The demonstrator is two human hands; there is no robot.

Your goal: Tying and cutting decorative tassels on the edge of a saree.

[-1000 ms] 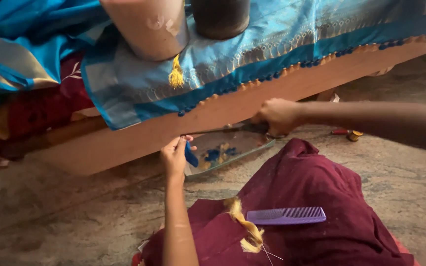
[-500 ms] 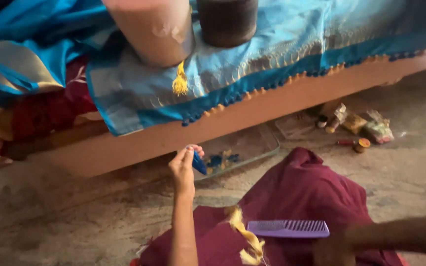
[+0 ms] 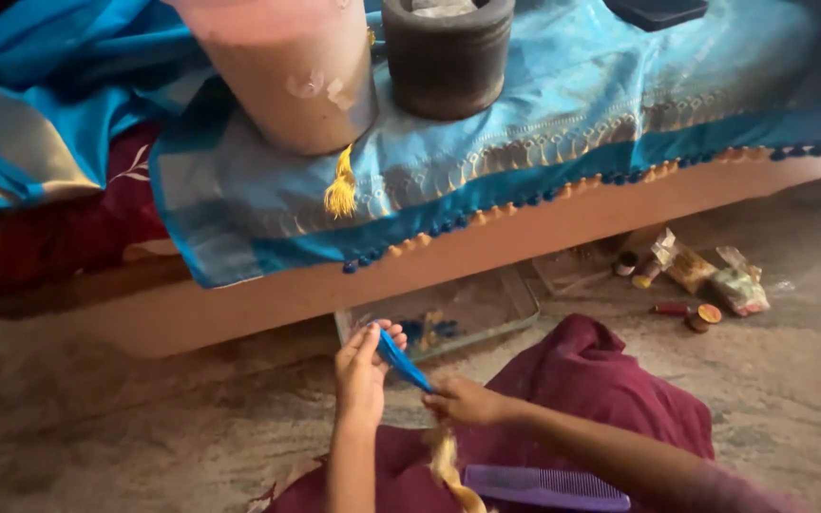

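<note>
Your left hand [image 3: 361, 372] and right hand [image 3: 467, 401] each pinch an end of the small blue thread tassel [image 3: 403, 361]. You hold it just in front of the clear glass tray [image 3: 505, 306]. The purple plastic comb [image 3: 545, 486] lies nearer you, on your lap.

A mottled grey-brown stone floor [image 3: 125, 427] fills the lower part of the view, dim near the left edge and lighter toward the right. Across the upper half runs a low wooden bed frame [image 3: 544, 233], its long pale side rail slanting upward to the right, with a shadowed gap beneath it. A blue cloth [image 3: 563, 104] with a darker beaded border drapes over the frame's edge, and a dark red patterned fabric [image 3: 68, 233] shows under it at the left end.
</note>
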